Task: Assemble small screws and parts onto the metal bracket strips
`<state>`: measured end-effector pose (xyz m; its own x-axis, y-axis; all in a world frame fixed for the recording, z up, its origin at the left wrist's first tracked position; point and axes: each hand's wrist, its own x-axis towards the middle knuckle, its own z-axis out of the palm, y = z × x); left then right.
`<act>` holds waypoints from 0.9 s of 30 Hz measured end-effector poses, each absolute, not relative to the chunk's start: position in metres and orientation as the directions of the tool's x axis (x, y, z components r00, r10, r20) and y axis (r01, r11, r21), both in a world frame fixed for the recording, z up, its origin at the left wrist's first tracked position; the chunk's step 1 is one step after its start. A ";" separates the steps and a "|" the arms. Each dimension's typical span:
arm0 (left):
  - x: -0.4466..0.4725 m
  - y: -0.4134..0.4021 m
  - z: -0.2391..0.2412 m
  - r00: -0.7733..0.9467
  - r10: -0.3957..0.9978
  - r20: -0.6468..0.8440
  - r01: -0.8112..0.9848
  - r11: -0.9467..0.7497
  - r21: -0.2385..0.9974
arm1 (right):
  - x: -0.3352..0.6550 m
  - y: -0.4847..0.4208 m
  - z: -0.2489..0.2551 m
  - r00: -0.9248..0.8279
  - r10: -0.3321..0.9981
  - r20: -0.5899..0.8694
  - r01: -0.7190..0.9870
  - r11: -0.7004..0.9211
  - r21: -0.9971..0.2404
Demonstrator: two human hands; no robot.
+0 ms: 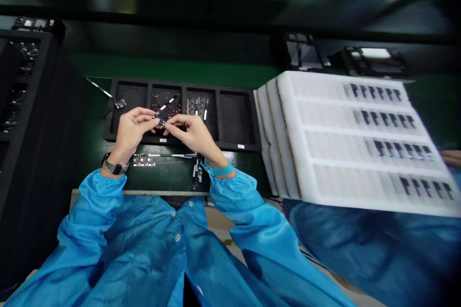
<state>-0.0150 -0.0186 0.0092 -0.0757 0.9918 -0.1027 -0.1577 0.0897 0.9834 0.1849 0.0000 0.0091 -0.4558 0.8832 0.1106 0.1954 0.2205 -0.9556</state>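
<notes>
Between my two hands is a small circuit board point(160, 123) with a thin strip sticking up from it to the right. My left hand point(134, 128) pinches its left side, thumb and fingers closed. On the other side, the thumb and forefinger of my right hand point(192, 133) grip the board's right edge. Both hands are above a black foam tray point(223, 141) with several compartments. Small red-wired parts point(173, 100) fill the one behind my fingers. More circuit boards point(197, 103) lie in the compartment to its right.
Nearer me on the green bench lie a row of boards point(144, 160) and a bundle of strips point(198, 171). Another board with a strip point(120, 103) rests at the tray's left corner. White foam trays point(313, 153) are stacked at right, black trays point(39, 153) at left.
</notes>
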 end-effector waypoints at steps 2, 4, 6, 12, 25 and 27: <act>-0.015 -0.019 0.009 -0.078 0.992 -0.100 -0.163 0.086 0.983 | 0.185 0.000 0.009 -0.452 0.885 0.107 0.207 0.221 -0.953; -0.014 -0.019 0.009 -0.081 0.992 -0.098 -0.168 0.083 0.982 | 0.186 0.000 0.009 -0.450 0.887 0.101 0.220 0.220 -0.950; -0.014 -0.019 0.008 -0.083 0.991 -0.101 -0.164 0.086 0.983 | 0.186 0.000 0.009 -0.448 0.889 0.095 0.229 0.217 -0.949; -0.013 -0.019 0.010 -0.085 0.991 -0.106 -0.132 0.094 0.987 | 0.184 -0.001 0.008 -0.441 0.894 0.076 0.241 0.200 -0.950; -0.012 -0.020 0.010 -0.039 0.986 -0.163 -0.214 0.151 0.965 | 0.186 -0.001 0.008 -0.478 0.878 0.013 0.102 0.070 -0.992; -0.012 -0.020 0.008 -0.021 0.985 -0.171 -0.232 0.162 0.959 | 0.187 -0.001 0.008 -0.479 0.878 -0.006 0.087 0.040 -0.995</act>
<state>-0.0123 -0.0200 0.0078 -0.0214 0.9850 -0.1710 -0.2319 0.1615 0.9592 0.1865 -0.0010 0.0080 -0.4794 0.8776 -0.0063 0.0868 0.0402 -0.9954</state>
